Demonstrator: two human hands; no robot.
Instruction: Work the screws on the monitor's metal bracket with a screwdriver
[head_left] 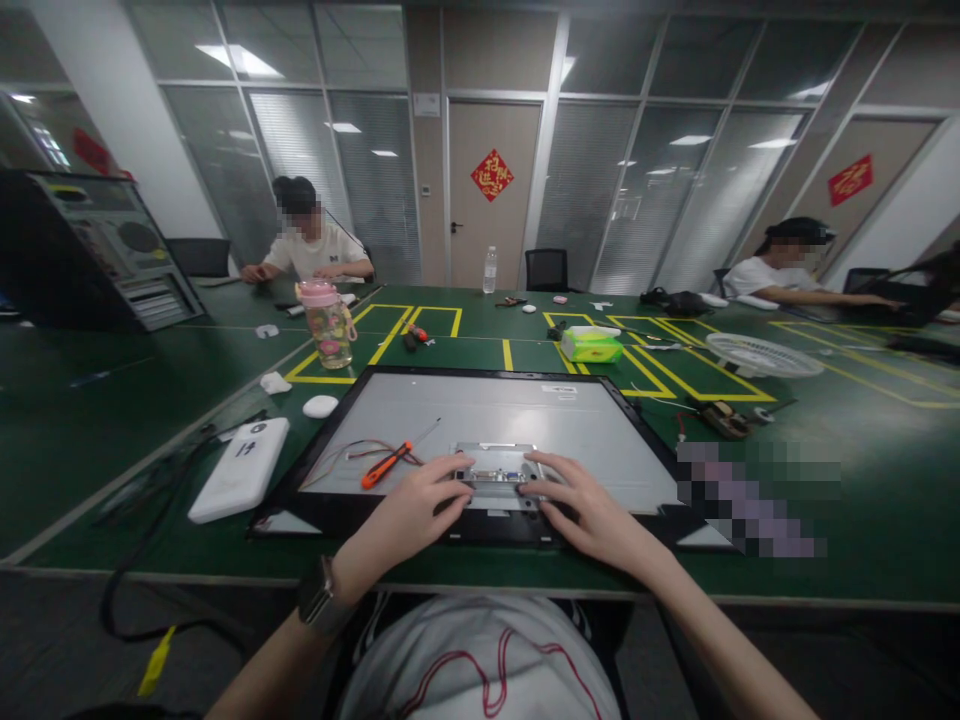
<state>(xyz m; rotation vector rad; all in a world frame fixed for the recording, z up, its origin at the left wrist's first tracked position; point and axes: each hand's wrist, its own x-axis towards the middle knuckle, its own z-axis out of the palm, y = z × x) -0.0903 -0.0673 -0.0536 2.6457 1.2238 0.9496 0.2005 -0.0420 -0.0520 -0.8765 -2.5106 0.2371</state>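
Note:
A large flat display panel (480, 405), grey-backed with a black frame, lies on the table before me. Near its front edge sits a silver metal bracket (496, 495) with a row of connector ports. My left hand (420, 500) grips the bracket's left end, fingers above and thumb below. At the opposite end, my right hand (592, 505) holds it with bent fingers. An orange-handled screwdriver (388, 465) rests on the panel left of my left hand, its tip pointing away. Thin wires (352, 448) lie beside it. The bracket's underside is hidden.
On the left are a white power bank (241, 470), a white oval case (320, 406), a pink-lidded bottle (328, 325) and a computer tower (97, 250). Behind the panel lies a green tissue pack (592, 345); rightward, a white fan grille (763, 355). Two people sit across the table.

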